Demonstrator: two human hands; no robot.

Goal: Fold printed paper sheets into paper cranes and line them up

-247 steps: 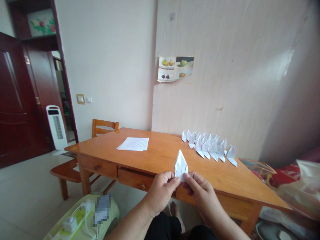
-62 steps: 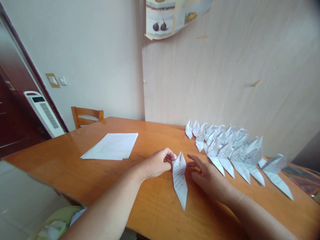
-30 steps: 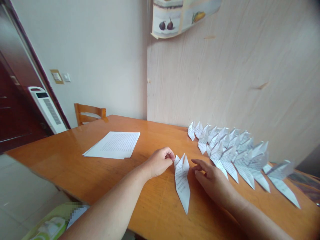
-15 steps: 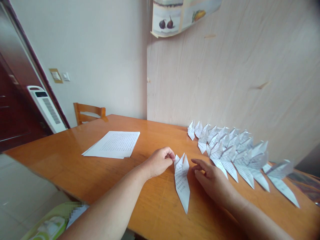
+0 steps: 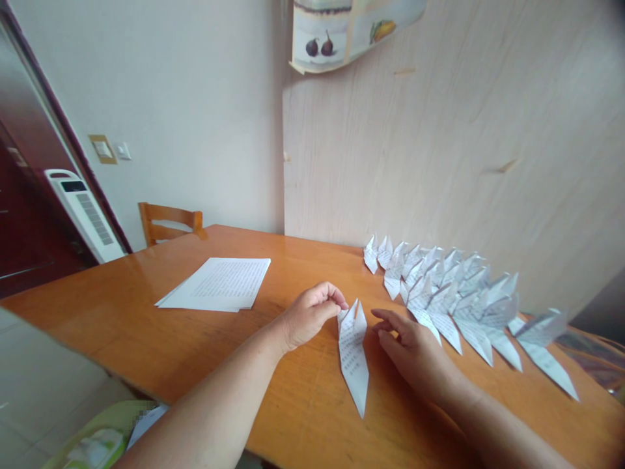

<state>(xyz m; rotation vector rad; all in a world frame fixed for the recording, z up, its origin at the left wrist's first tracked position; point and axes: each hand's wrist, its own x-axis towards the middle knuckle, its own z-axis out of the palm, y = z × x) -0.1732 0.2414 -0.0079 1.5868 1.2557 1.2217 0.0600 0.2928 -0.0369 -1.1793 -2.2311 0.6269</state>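
Note:
A paper crane (image 5: 353,361), folded from printed white paper, lies on the wooden table between my hands with its pointed ends away from me. My left hand (image 5: 315,316) pinches the narrow tip at its far left, and the fingertips partly cover that tip. To the right of the crane is my right hand (image 5: 407,342), fingers loosely apart and holding nothing, a small gap from the paper. Several similar paper cranes (image 5: 442,299) stand in close rows farther right.
A stack of printed sheets (image 5: 215,284) lies at the left on the table (image 5: 293,417). Beyond the table are a wooden chair (image 5: 170,215) and a white tower heater (image 5: 88,215). A green bin (image 5: 105,423) stands below the near left edge. The wall borders the far side.
My left fingertips have shifted slightly right, onto the crane's left tip. My right hand stays beside the crane. The whole view has slid a little.

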